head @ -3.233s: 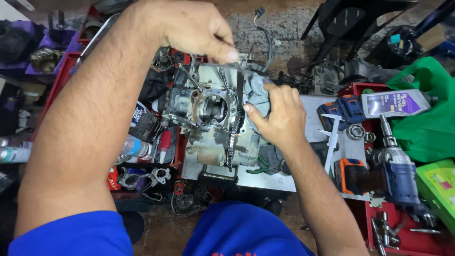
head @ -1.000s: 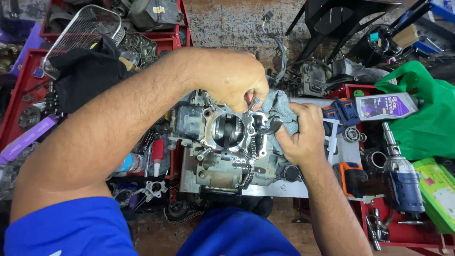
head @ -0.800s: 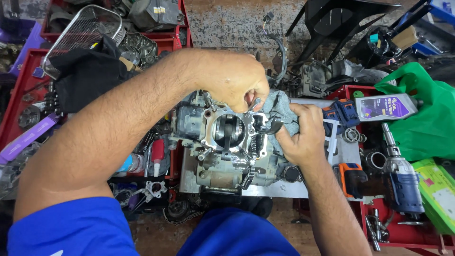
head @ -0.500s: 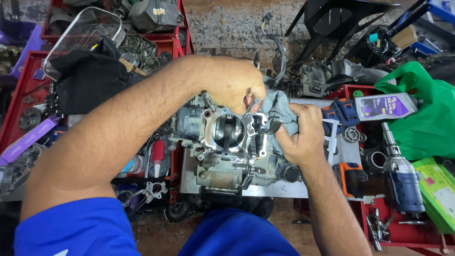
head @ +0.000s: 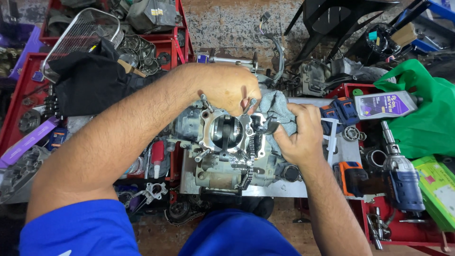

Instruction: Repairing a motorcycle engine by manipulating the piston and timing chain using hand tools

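Observation:
A motorcycle engine block [head: 222, 151] sits on a metal plate [head: 303, 189] in front of me, with its open cylinder bore [head: 226, 132] facing up and studs sticking out. A timing chain [head: 250, 156] hangs down its right side. My left hand [head: 227, 90] reaches over the top of the block and grips it by the far studs. My right hand [head: 296, 135] presses a grey rag [head: 277, 106] against the right edge of the cylinder opening.
Red trays hold parts: a wire basket [head: 80, 33] and black cloth [head: 90, 80] at back left, a cordless driver [head: 403, 182] and an oil bottle [head: 384, 104] at right. A green bag [head: 426, 118] lies far right. A black stand [head: 341, 23] is behind.
Since the earliest frame my view shifted and my right hand took the rag to the cylinder's right edge. Over the last second both hands barely moved.

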